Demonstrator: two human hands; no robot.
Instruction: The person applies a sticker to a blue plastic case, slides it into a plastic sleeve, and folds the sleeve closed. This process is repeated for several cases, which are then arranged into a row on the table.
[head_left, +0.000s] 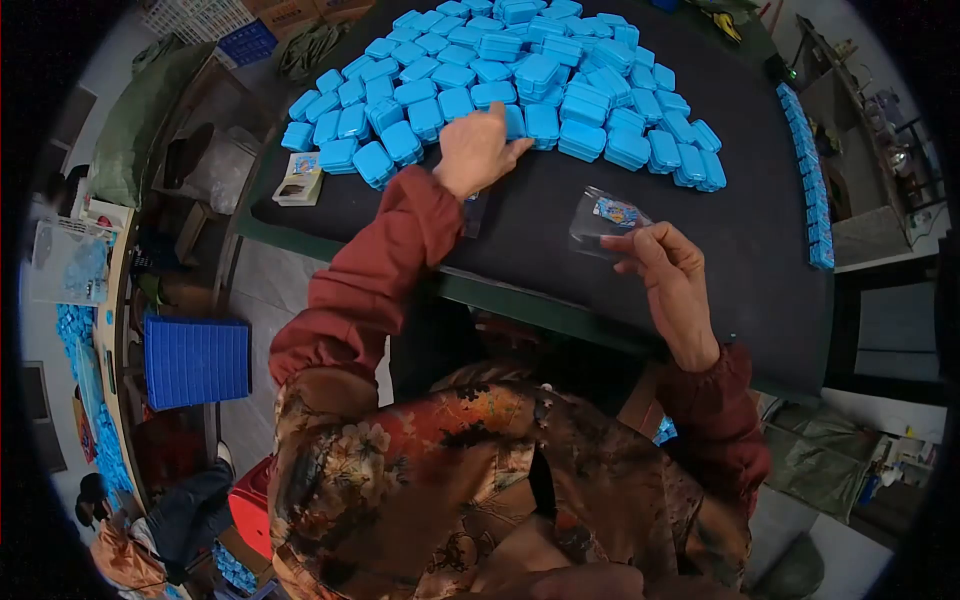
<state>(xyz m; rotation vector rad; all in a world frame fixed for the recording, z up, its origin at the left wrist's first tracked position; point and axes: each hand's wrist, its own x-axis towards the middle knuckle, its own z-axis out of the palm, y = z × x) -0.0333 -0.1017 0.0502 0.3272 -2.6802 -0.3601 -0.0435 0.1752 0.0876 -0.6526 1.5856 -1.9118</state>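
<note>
Black tabletop [760,260] near a crate [198,362] holds blue boxes [456,102]: left hand's grip [474,150] unclear, right hand [674,280] pinching a bag [590,222].

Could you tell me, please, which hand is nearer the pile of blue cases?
Left. The left hand is at the near side of the pile of blue cases; the right hand holds a clear bag away from it.

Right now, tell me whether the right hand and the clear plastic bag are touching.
Touching. The head view shows it: the right hand pinches the clear plastic bag at its edge.
</note>
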